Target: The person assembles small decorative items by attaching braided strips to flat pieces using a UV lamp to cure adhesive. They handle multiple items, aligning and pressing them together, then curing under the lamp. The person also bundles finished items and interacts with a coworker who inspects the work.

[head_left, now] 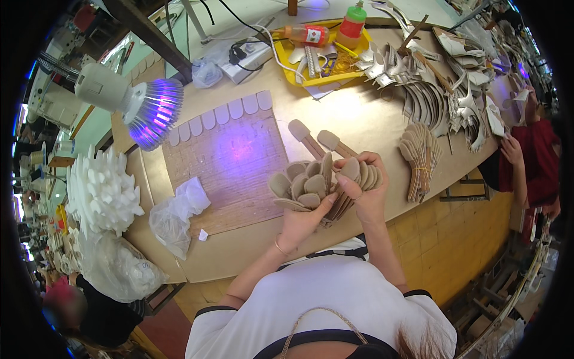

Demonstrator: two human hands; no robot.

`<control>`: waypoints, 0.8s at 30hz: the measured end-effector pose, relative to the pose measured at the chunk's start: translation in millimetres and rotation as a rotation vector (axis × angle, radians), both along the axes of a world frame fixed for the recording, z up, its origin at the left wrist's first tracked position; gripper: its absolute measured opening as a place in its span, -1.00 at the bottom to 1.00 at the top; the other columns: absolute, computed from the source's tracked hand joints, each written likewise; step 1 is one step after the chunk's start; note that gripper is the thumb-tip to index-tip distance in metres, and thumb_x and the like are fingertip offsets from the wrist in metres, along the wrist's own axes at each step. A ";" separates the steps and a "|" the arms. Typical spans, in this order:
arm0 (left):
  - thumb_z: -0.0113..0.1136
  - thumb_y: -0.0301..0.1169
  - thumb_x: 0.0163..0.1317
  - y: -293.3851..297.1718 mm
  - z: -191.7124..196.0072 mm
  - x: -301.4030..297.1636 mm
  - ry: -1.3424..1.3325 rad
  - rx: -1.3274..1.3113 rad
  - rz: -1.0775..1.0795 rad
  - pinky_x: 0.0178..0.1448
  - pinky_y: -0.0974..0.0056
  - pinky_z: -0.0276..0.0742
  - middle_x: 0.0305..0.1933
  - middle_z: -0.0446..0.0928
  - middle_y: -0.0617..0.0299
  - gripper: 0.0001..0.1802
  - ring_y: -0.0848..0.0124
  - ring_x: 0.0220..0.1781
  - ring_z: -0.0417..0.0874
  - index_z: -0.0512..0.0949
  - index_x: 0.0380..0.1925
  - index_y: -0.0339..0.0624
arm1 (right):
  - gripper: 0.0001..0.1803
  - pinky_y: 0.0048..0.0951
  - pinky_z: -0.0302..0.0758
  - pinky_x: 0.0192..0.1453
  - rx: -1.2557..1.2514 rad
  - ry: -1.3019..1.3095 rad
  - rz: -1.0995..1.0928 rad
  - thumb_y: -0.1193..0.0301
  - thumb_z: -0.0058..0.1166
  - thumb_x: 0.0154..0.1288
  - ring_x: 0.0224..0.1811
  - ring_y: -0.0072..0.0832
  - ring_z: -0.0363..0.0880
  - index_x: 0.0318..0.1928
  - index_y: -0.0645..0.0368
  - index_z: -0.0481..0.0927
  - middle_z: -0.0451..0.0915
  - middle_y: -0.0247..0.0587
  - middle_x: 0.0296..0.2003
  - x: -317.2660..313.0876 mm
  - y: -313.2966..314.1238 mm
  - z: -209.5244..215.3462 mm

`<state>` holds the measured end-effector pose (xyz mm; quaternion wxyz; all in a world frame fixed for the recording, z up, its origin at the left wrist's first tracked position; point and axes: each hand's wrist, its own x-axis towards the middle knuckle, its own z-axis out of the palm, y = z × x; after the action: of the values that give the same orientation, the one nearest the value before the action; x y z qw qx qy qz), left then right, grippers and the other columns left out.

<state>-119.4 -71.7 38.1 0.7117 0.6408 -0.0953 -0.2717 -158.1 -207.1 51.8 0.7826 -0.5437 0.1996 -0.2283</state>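
At the far left a white stack of moulded pieces stands on the table's edge, too bunched to count, with a clear bag of white pieces below it and partly cut off by the dark rim. A lamp with a violet glow hangs over a brown work mat, along whose far edge lies a row of eight pale insole tips. A crumpled clear plastic bag rests on the mat's near left corner.

In the middle, the left hand grips from below a fanned bundle of tan insoles; about a dozen rounded ends show, the rest hidden behind one another and the fingers. The right hand closes over the bundle's right side, thumb and fingers pinching a few pieces. Two more insoles lie flat on the table just beyond the bundle.

Farther right a tied bundle of tan insoles lies on the pale tan table, and behind it a tangled heap of grey and white cut pieces, uncountable. A yellow tray at the far edge holds two bottles and tools hard to make out. At the right rim another person's hand touches the table's edge. The floor is yellow tile in a cluttered workshop.
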 end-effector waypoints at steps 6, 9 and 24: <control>0.33 -0.49 0.04 5.0 10.7 -4.4 -0.029 0.065 -0.086 -0.10 0.34 0.54 -0.17 0.56 0.24 -0.61 0.48 -0.15 0.57 0.49 -0.10 -0.27 | -0.48 -0.48 0.49 0.01 -0.200 -0.007 0.155 0.48 0.42 -0.06 -0.09 -0.52 0.53 -0.06 0.23 0.47 0.56 -0.19 -0.14 -0.7 -6.6 1.1; 0.32 -0.49 0.05 7.9 7.6 -2.7 -0.040 0.054 -0.105 -0.06 0.33 0.53 -0.13 0.55 0.21 -0.58 0.46 -0.12 0.56 0.46 -0.06 -0.29 | -0.43 -0.44 0.47 0.04 -0.315 -0.025 0.182 0.42 0.46 -0.10 -0.07 -0.50 0.52 -0.03 0.25 0.50 0.56 -0.19 -0.13 3.7 -10.5 -1.5; 0.13 -0.50 0.20 14.8 12.6 9.6 0.260 -0.357 0.011 0.08 0.25 0.53 0.07 0.50 0.05 -0.48 0.30 0.03 0.58 0.28 0.18 -0.30 | -0.51 -0.37 0.53 -0.24 0.434 -0.262 0.023 0.47 0.22 0.03 -0.36 -0.39 0.53 -0.02 0.11 0.33 0.50 -0.17 -0.36 -20.1 -58.3 -8.3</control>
<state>-109.8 -56.8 50.7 0.8216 0.4646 -0.0458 -0.3272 -178.2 -265.4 43.5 0.9027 -0.3310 0.1346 -0.2396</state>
